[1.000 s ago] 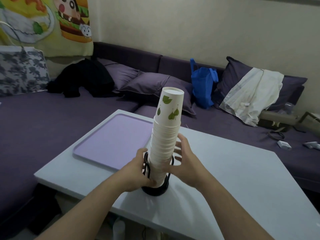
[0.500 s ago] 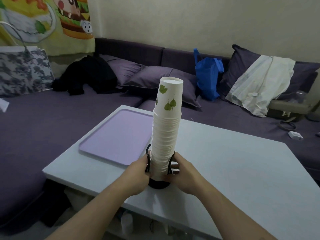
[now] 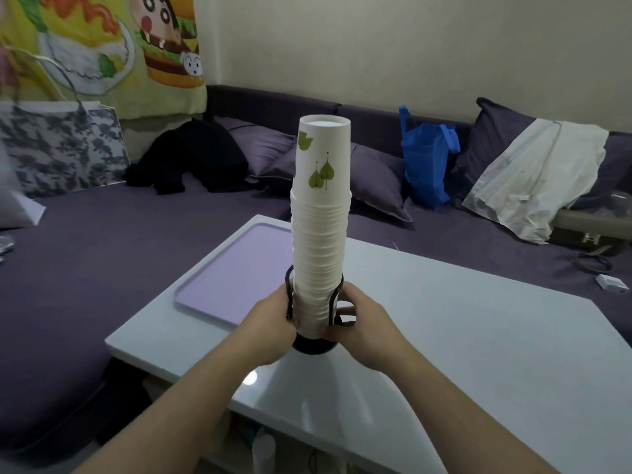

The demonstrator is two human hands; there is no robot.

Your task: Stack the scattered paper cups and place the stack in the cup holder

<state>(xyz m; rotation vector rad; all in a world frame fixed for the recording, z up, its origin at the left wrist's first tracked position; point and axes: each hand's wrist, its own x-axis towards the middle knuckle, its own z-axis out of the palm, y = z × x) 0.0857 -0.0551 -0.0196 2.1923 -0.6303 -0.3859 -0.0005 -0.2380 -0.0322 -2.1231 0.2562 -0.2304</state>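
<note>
1. I look across a glossy white table (image 3: pixel 461 336) set against a purple corner sofa (image 3: pixel 102 251), with pale wall behind and a cartoon cloth (image 3: pixel 102 46) hanging at the upper left.
2. The stack of paper cups (image 3: pixel 321 234) stands in the black wire cup holder (image 3: pixel 316 343) near the table's front edge. Its long axis runs straight up, upside down, the top cup's flat bottom facing the ceiling.
3. The cups are smooth white paper, ribbed where the rims nest; the top one carries green leaf prints. The holder has thin wire loops rising from a round dark base.
4. My left hand (image 3: pixel 270 326) curls round the stack and wire from the left side; my right hand (image 3: pixel 362 323) curls in from the right, fingertips (image 3: pixel 325 331) against the lowest cups. Both hold narrowly.
5. A flat lilac tray (image 3: pixel 232 278) lies just left of the holder, reaching the far-left table corner. The table right of the holder is bare white surface out to its edges.
6. On the sofa sit a blue bag (image 3: pixel 427 165), dark cushions and a white garment (image 3: pixel 533 176).
</note>
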